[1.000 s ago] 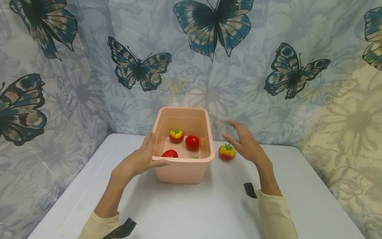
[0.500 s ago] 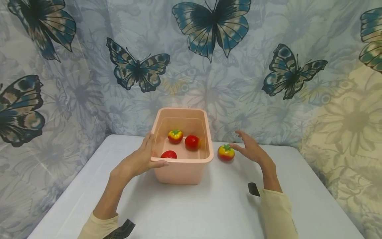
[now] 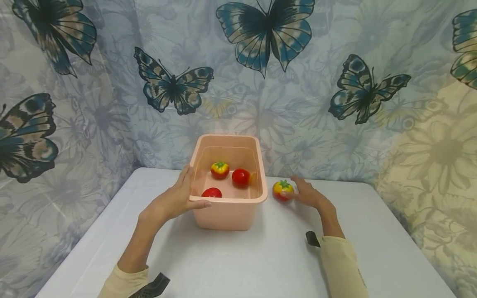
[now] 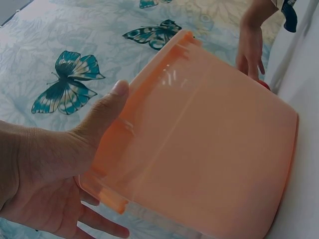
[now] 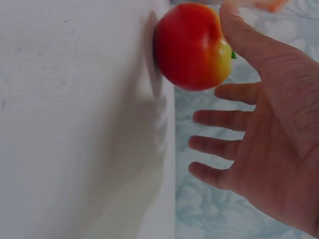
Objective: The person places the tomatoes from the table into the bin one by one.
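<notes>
A peach-coloured plastic bin (image 3: 223,213) stands on the white table. My left hand (image 3: 171,203) holds its near left corner, fingers along the left wall and thumb across the front just under the rim. Just right of the bin sits a round red-and-yellow fruit with a green leafy top (image 3: 282,189), glossy like a toy. My right hand (image 3: 308,194) is at its right side, thumb overlapping its front. In the right wrist view the fingers (image 5: 219,119) are spread and nearly straight beside the fruit (image 5: 187,47).
Inside the bin lie another red-and-yellow fruit (image 3: 220,170), a red one (image 3: 241,177) and a second red one (image 3: 212,192) partly hidden by the front rim. A butterfly-patterned cloth (image 3: 298,136) rises behind the table (image 3: 231,265).
My right hand drew back from above the fruit, then came down and left, so the thumb now overlaps its front. The left hand and bin have stayed in place.
</notes>
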`<state>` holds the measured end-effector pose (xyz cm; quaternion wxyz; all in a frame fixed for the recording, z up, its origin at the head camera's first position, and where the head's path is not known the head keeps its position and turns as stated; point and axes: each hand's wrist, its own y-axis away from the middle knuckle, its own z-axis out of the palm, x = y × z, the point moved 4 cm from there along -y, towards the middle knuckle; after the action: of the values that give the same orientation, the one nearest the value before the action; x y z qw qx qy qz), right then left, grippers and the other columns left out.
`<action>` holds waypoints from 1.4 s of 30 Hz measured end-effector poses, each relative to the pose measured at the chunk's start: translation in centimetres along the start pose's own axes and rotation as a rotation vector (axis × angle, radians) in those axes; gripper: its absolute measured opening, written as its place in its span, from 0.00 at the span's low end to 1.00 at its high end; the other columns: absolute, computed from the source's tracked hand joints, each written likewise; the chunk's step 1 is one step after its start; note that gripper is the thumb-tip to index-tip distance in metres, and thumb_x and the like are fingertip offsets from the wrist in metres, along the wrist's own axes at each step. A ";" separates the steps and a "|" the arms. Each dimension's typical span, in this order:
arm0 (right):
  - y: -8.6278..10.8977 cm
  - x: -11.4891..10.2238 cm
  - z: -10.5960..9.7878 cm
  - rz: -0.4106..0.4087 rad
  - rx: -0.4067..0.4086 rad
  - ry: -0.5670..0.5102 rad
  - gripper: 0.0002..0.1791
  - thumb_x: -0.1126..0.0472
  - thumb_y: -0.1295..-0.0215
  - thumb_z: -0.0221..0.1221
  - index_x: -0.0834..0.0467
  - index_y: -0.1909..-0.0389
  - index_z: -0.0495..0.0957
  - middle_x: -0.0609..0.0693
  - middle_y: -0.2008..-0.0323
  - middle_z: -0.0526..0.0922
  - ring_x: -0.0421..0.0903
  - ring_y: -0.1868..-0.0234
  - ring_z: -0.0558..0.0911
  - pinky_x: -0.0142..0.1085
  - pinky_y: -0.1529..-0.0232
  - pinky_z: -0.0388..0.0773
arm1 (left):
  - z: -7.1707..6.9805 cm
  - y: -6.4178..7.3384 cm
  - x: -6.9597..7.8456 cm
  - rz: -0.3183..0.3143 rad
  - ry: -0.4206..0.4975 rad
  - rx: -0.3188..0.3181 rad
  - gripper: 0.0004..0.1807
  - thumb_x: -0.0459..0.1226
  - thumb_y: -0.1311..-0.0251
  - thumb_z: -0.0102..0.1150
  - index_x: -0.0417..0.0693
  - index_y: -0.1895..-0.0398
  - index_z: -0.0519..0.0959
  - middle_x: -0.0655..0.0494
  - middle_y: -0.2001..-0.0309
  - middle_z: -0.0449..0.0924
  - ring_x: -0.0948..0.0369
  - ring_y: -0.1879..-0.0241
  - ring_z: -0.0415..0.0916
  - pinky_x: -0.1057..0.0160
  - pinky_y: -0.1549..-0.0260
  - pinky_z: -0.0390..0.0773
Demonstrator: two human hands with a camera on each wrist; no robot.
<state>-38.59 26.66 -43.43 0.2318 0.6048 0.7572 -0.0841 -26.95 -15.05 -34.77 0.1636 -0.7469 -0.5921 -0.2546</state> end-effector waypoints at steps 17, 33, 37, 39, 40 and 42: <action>1.6 -2.3 -2.4 -0.043 0.103 -0.039 0.51 0.34 0.32 0.63 0.67 0.25 0.61 0.70 0.28 0.69 0.69 0.30 0.70 0.70 0.30 0.69 | 0.0 -0.1 -0.1 0.018 0.007 0.005 0.74 0.71 0.46 0.66 0.46 0.15 0.29 0.40 0.14 0.25 0.34 0.18 0.49 0.35 0.28 0.68; 4.2 -5.2 -5.6 -0.192 0.219 -0.105 0.41 0.46 0.31 0.68 0.65 0.34 0.57 0.64 0.47 0.76 0.56 0.50 0.79 0.45 0.46 0.81 | 0.0 -0.1 0.0 0.002 0.019 -0.005 0.75 0.72 0.46 0.65 0.48 0.15 0.27 0.42 0.14 0.24 0.34 0.18 0.48 0.32 0.28 0.67; 4.9 -6.0 -6.1 -0.221 0.258 -0.130 0.43 0.49 0.30 0.66 0.66 0.30 0.51 0.66 0.44 0.75 0.58 0.50 0.79 0.46 0.47 0.81 | 0.0 0.0 -0.1 -0.002 0.014 -0.007 0.75 0.71 0.46 0.65 0.47 0.15 0.28 0.42 0.14 0.23 0.34 0.18 0.48 0.33 0.28 0.66; 5.2 -6.6 -6.4 -0.228 0.286 -0.140 0.45 0.50 0.28 0.64 0.66 0.26 0.48 0.67 0.43 0.75 0.60 0.49 0.79 0.48 0.47 0.81 | 0.0 0.0 -0.1 0.001 0.009 -0.006 0.74 0.71 0.46 0.65 0.46 0.15 0.28 0.42 0.14 0.24 0.34 0.18 0.48 0.33 0.27 0.66; 5.3 -6.8 -6.4 -0.231 0.299 -0.144 0.45 0.50 0.28 0.63 0.66 0.25 0.47 0.68 0.42 0.74 0.60 0.48 0.79 0.49 0.46 0.81 | 0.0 0.0 0.0 0.003 0.009 -0.005 0.74 0.71 0.46 0.65 0.46 0.15 0.28 0.41 0.14 0.24 0.34 0.18 0.48 0.33 0.27 0.66; 5.6 -7.5 -6.6 -0.236 0.332 -0.154 0.46 0.48 0.26 0.62 0.66 0.23 0.47 0.68 0.41 0.75 0.61 0.48 0.79 0.50 0.46 0.82 | 0.0 0.0 -0.1 0.002 0.007 -0.005 0.74 0.71 0.46 0.65 0.46 0.15 0.28 0.41 0.14 0.24 0.34 0.18 0.48 0.33 0.28 0.67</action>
<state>-33.69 24.19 -33.43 0.1750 0.5337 0.7785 -0.2801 -26.96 -15.07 -34.84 0.1641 -0.7471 -0.5899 -0.2586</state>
